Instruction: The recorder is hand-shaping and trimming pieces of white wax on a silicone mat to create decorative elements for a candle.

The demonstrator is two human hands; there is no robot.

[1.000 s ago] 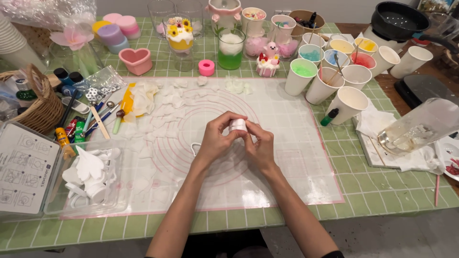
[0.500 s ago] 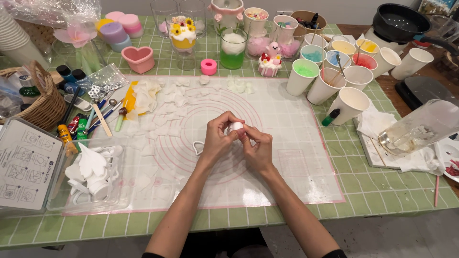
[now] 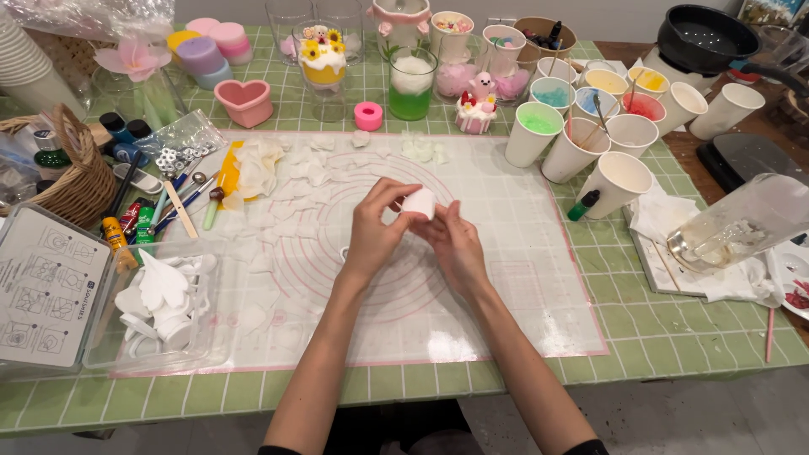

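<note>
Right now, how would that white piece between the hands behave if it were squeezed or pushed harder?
The white piece looks thin and pale like the petals scattered on the mat, so probably light and easily bent or cracked. The left hand and right hand hold it by fingertips only, suggesting it is delicate.

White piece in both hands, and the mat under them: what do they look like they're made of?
White piece: probably wax or a soft clay, matte and opaque, pinched between left hand and right hand. Mat: likely silicone, translucent, slightly glossy, with printed pink rings and grid.
</note>
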